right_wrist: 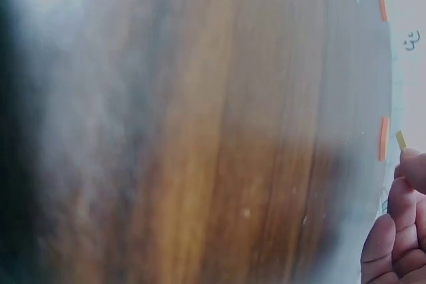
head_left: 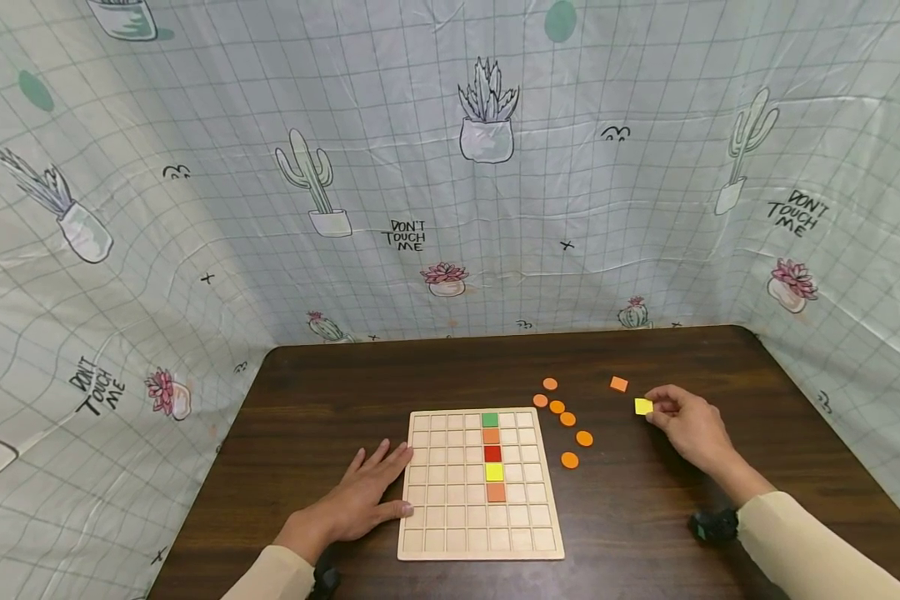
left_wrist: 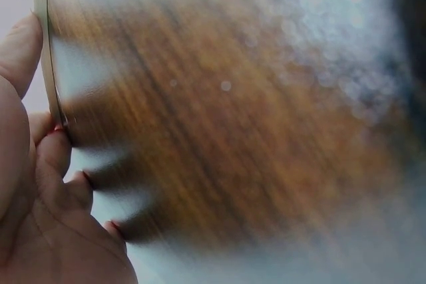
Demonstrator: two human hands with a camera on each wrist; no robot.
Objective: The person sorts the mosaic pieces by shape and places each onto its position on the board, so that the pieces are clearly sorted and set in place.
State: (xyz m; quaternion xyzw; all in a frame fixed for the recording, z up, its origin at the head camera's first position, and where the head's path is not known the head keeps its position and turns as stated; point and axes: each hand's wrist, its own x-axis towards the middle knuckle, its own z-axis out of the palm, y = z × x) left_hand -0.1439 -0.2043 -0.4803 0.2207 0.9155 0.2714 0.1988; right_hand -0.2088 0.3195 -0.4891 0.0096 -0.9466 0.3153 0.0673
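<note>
Two hands work: the right hand point(head_left: 687, 425) pinches a yellow tile point(head_left: 643, 407) between thumb and fingers, well right of the board point(head_left: 456, 517), while the left hand point(head_left: 367, 493) lies with fingers spread, gripping nothing, tips against the board's left edge. An orange tile point(head_left: 618, 384) lies near the pinch, with six discs point(head_left: 567, 419) between there and the board, which holds a column of five tiles point(head_left: 492, 454). The step in hand looks like fetching a tile; the next move seems to call for a steady pinch, carried over the discs and squared to the board.
</note>
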